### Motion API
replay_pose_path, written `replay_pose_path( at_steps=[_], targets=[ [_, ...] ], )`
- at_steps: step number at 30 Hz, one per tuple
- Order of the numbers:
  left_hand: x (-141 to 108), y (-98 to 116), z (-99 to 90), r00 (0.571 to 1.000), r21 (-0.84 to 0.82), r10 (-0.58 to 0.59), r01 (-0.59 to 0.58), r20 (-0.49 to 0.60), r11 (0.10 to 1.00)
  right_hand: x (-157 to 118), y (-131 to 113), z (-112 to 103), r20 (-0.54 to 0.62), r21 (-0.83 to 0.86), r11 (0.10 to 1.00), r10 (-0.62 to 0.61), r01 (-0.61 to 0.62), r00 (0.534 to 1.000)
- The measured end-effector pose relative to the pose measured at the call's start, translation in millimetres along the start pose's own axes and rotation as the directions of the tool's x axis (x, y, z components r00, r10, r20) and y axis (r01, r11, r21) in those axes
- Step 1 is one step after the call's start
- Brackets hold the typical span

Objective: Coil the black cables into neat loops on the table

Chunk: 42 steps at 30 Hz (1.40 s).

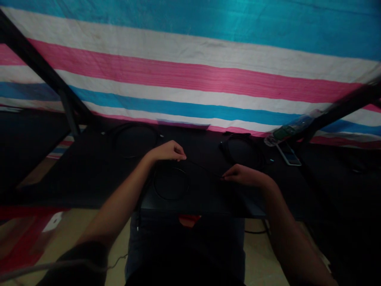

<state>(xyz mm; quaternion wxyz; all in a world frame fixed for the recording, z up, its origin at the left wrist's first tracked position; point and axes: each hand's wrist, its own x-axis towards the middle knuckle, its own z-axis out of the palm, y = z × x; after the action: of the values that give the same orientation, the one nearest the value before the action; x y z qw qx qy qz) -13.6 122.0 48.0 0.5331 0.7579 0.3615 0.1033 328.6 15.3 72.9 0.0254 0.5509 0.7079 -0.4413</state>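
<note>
While black cable is pinched by left hand and right hand, dark loop is noted at former's six o'clock.

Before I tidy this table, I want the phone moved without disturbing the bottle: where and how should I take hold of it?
Probably take the phone by both long edges at its near end, coming from the near side of the table. It appears to lie flat with that end uncovered, while the bottle crowds its far end.
</note>
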Motion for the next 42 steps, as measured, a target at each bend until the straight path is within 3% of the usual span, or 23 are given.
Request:
replay_pose_path(
  at_steps=[4,9,12,15,20,22,26,30,36,39,42],
  targets=[
    [7,2,12.4,0.999,-0.038,0.035,-0.036,-0.033,0.999,0,-7,8,-0.132,0.042,0.998,-0.051,0.056,0.99],
    [13,7,32.0,0.993,-0.085,0.116,-0.118,-0.028,0.989,25,-47,45,-0.387,0.106,0.961,-0.196,0.254,0.901],
    [13,8,37.5,0.991,-0.083,0.129,-0.126,0.027,0.989,36,-60,54,-0.412,0.044,0.961,-0.232,0.274,0.881],
    [12,8,34.1,0.992,-0.083,0.108,-0.103,0.066,0.991,35,-57,45,-0.43,-0.033,0.973,-0.222,0.23,0.875],
    [7,9,19.2,0.991,-0.052,0.124,-0.126,-0.041,0.991,9,-22,11,-0.625,-0.082,0.996,-0.08,0.037,0.777],
    [6,10,17.6,0.986,-0.034,0.155,-0.157,-0.056,0.987,-4,-6,0,-0.648,-0.069,0.998,-0.038,-0.009,0.76],
    [8,12,26.8,0.978,0.039,0.201,-0.199,-0.05,0.979,-20,8,-6,-0.585,-0.051,0.998,-0.008,-0.027,0.811],
    [10,16,37.2,0.969,0.088,0.229,-0.22,-0.099,0.971,-19,-11,7,-0.493,-0.047,0.998,-0.058,0.04,0.868],
    [9,19,35.3,0.958,0.123,0.219,-0.199,-0.185,0.972,-1,-35,29,-0.479,-0.031,0.993,-0.113,0.112,0.87],
    [8,17,31.2,0.967,0.11,0.211,-0.197,-0.142,0.974,6,-33,32,-0.446,-0.01,0.993,-0.109,0.117,0.888],
    [9,13,27.3,0.981,0.086,0.196,-0.195,-0.009,0.977,11,-28,30,-0.404,0.008,0.991,-0.12,0.135,0.907]
  ],
)
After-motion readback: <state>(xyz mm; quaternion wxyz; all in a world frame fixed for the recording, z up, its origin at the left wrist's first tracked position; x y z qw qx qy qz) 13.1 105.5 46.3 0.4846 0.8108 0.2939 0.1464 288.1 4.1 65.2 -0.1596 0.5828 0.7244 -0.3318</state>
